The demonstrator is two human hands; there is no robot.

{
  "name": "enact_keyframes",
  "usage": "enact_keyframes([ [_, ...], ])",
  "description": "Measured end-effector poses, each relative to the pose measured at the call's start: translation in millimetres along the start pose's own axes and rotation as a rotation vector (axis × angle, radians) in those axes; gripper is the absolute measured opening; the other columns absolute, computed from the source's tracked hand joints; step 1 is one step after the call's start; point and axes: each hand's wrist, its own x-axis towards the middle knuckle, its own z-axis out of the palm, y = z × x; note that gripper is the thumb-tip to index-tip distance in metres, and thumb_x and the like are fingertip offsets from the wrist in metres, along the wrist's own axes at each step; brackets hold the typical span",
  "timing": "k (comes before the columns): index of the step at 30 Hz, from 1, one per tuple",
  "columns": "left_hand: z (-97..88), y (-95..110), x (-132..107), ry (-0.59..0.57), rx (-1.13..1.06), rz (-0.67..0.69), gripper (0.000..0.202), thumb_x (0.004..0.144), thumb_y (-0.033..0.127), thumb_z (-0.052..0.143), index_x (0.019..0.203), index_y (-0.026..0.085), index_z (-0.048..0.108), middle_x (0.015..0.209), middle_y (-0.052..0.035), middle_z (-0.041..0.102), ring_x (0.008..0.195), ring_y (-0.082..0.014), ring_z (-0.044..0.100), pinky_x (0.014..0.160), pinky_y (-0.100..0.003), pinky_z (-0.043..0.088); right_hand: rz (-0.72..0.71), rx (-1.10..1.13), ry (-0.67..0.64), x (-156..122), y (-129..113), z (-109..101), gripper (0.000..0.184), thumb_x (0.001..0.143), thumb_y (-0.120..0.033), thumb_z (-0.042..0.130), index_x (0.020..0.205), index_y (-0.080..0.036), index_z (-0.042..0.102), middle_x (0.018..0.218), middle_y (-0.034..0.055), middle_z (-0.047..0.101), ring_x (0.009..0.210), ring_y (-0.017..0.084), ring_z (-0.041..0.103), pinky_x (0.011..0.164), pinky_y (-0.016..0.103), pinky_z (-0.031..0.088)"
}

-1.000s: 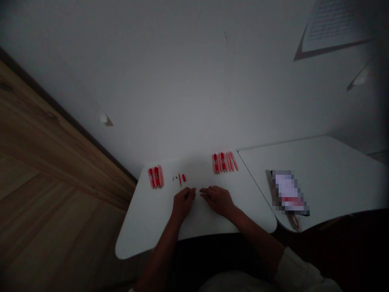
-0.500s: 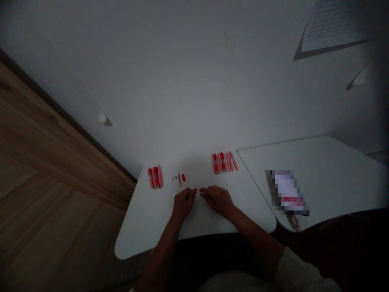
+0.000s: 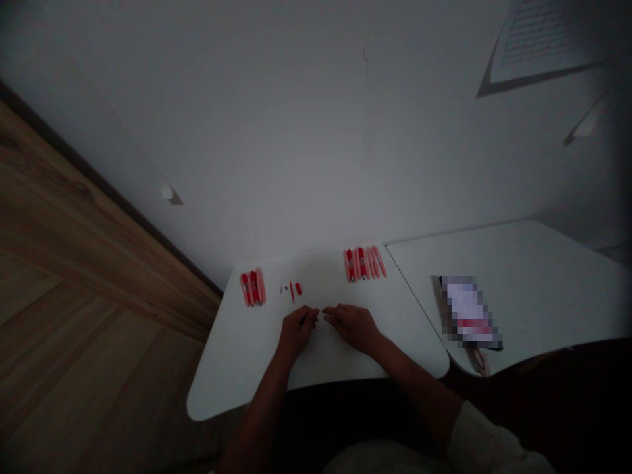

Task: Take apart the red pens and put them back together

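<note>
Left hand (image 3: 296, 332) and right hand (image 3: 355, 328) lie curled, fingertips almost meeting above the white laminate table (image 3: 320, 359); whether they grip anything cannot be confirmed. Just ahead, small red and grey parts (image 3: 298, 288) lie between a left row of slender red plastic tubes (image 3: 253, 288) and a right row of slender red plastic tubes (image 3: 364, 263).

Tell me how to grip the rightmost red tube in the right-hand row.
Pinch the rightmost tube around its middle, coming from the right: it lies at the row's outer edge, so that side is free, while its left side lies close to the next tube.
</note>
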Motion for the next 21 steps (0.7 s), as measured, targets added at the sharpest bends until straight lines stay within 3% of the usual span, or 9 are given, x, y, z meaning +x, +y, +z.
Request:
enact_keyframes([
  [5,1.9,-4,-1,0.078,-0.087,-0.026,0.038,0.089,0.044,0.039,0.069,0.018,0.058,0.059,0.0011,0.055,0.058,-0.0121,0.052,0.06,-0.023,0.042,0.096,0.265,0.135,4,4,1,0.032,0.095,-0.041,0.037,0.107,-0.022,0.06,0.092,0.0045,0.067,0.083,0.016,0.062,0.074,0.025,0.045],
  [9,0.6,-6,-1,0.262,-0.109,-0.138,0.041,0.09,0.047,0.035,0.071,0.018,0.058,0.058,0.0009,0.054,0.056,-0.0129,0.052,0.057,-0.024,0.041,0.284,0.468,0.259,7,8,-1,0.035,0.097,-0.04,0.029,0.107,-0.018,0.054,0.067,-0.0004,0.059,0.058,0.013,0.056,0.057,0.023,0.043],
  [13,-1.7,-3,0,0.385,-0.028,-0.162,0.036,0.089,0.046,0.039,0.079,0.019,0.06,0.061,0.001,0.054,0.059,-0.0138,0.053,0.059,-0.025,0.041,0.264,0.486,0.257,7,10,-1,0.034,0.096,-0.038,0.029,0.11,-0.018,0.053,0.065,-0.0011,0.058,0.056,0.012,0.055,0.056,0.023,0.043],
  [15,-1.8,1,0,0.345,-0.036,-0.125,0.032,0.088,0.045,0.041,0.087,0.019,0.06,0.065,0.0007,0.056,0.063,-0.0144,0.055,0.062,-0.025,0.042,0.213,0.441,0.223,6,8,0,0.034,0.096,-0.038,0.031,0.109,-0.019,0.056,0.077,0.003,0.064,0.067,0.014,0.06,0.064,0.025,0.046],
  [18,-0.8,8,-2,0.155,-0.081,-0.04,0.027,0.086,0.042,0.045,0.097,0.02,0.057,0.072,0.0005,0.059,0.067,-0.0139,0.056,0.066,-0.025,0.043,0.117,0.326,0.13,4,4,-1,0.031,0.094,-0.039,0.038,0.109,-0.022,0.06,0.1,0.0054,0.067,0.087,0.017,0.063,0.078,0.027,0.047],
  [21,-0.1,12,-4,0.016,-0.047,0.031,0.025,0.087,0.041,0.043,0.085,0.019,0.055,0.07,0.0009,0.057,0.066,-0.013,0.054,0.065,-0.024,0.042,0.054,0.182,0.014,1,-2,-5,0.031,0.093,-0.04,0.04,0.11,-0.026,0.062,0.096,0.0033,0.069,0.086,0.017,0.064,0.077,0.027,0.046],
])
